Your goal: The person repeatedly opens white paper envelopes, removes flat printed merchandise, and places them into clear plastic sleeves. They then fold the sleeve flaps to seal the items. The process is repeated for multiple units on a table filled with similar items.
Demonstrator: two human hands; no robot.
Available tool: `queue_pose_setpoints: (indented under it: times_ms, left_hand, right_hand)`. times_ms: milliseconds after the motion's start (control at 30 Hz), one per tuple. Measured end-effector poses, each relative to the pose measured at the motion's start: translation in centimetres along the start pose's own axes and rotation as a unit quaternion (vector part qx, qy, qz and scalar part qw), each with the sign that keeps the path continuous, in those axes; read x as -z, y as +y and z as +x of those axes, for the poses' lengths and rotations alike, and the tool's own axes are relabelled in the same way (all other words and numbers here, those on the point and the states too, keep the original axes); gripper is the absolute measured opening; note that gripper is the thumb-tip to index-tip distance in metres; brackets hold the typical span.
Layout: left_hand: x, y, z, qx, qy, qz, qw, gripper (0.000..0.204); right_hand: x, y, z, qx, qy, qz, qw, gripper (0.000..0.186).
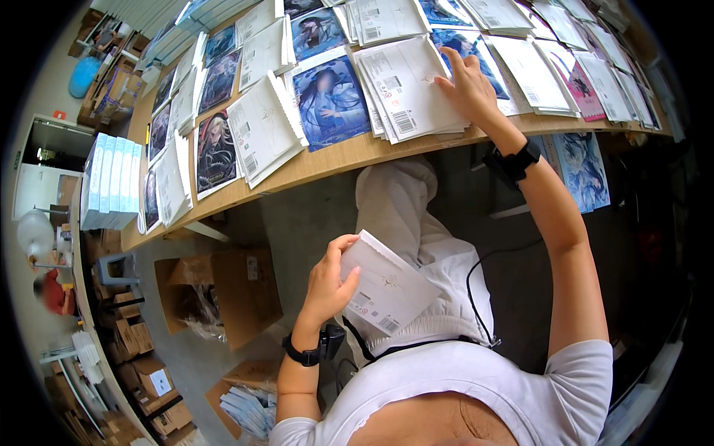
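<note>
My left hand (331, 279) is closed on the edge of a white paper packet (390, 286) and holds it above my lap. The packet has a faint sun-like emblem, a barcode and a rough-cut edge. Out over the table, my right hand (470, 89) is at the right side of a stack of white packets (401, 93). Its thumb and forefinger are spread apart at that stack's edge, and nothing shows in its grip. Left of this stack lies a blue illustrated packet (329, 104); another blue illustrated packet (483, 59) is partly hidden behind my right hand.
Rows of white and illustrated packets cover the wooden table (327, 163). Light-blue boxes (111, 178) stand in a row at its left end. On the floor are an open cardboard box (253, 297) and another box holding blue-white packets (249, 409). A dark cable (476, 275) runs by my leg.
</note>
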State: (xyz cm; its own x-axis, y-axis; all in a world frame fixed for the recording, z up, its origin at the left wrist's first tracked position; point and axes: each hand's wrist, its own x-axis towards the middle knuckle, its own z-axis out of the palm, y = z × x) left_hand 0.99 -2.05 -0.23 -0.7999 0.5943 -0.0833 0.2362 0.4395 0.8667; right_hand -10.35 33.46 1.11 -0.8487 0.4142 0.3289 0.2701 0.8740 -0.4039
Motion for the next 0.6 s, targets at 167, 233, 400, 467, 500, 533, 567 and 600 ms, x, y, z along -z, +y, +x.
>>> queue_pose_setpoints:
  times_ms: [167,233,400,467,500,533,567,600]
  left_hand:
    - [0.1,0.1,0.0,-0.014,0.011,0.001,1.0,0.042]
    - [0.3,0.0,0.0,-0.015,0.014,-0.015,1.0,0.039]
    - [0.2,0.3,0.1,0.01,0.013,-0.046,0.999,0.032]
    - [-0.2,0.6,0.1,0.016,0.001,-0.073,0.997,0.031]
    - [-0.3,0.9,0.3,0.019,-0.007,-0.079,0.997,0.03]
    - [-0.5,1.1,0.4,0.022,-0.016,-0.084,0.996,0.03]
    - [-0.4,1.3,0.6,0.023,-0.016,-0.066,0.997,0.029]
    - [-0.5,1.5,0.6,0.025,-0.012,-0.064,0.998,0.028]
  right_hand:
    - [0.6,-1.0,-0.6,0.073,0.064,0.02,0.995,0.042]
    - [1.8,-2.0,-1.7,0.143,0.114,0.071,0.981,0.035]
    - [5.2,-5.9,-10.7,0.263,-0.158,0.284,0.908,0.028]
    - [5.3,-6.8,-14.3,0.273,-0.275,0.316,0.866,0.031]
    - [4.4,-6.9,-15.6,0.304,-0.272,0.333,0.85,0.031]
    - [3.6,-6.9,-16.7,0.335,-0.268,0.35,0.833,0.032]
    - [3.4,-7.2,-17.2,0.331,-0.28,0.339,0.835,0.031]
    - [3.2,-7.5,-17.6,0.327,-0.291,0.328,0.837,0.031]
